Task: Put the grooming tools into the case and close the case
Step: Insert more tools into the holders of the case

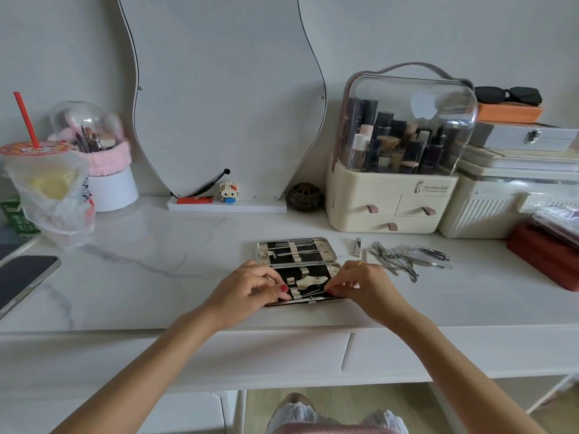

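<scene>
Both hands work the open case's (297, 270) near half at the tabletop's (156, 277) front: left hand (250, 285) steadies it, right hand (360, 281) pinches a slim tool (313, 291); slide it squarely under its strap. Loose tools (404, 258) wait just right.

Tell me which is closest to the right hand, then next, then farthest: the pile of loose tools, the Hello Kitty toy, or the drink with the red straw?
From the right hand:
1. Pile of loose tools, just right of the hand on the table.
2. Hello Kitty toy, farther back and left, at the mirror's base.
3. Drink, far left, in a plastic bag.
</scene>
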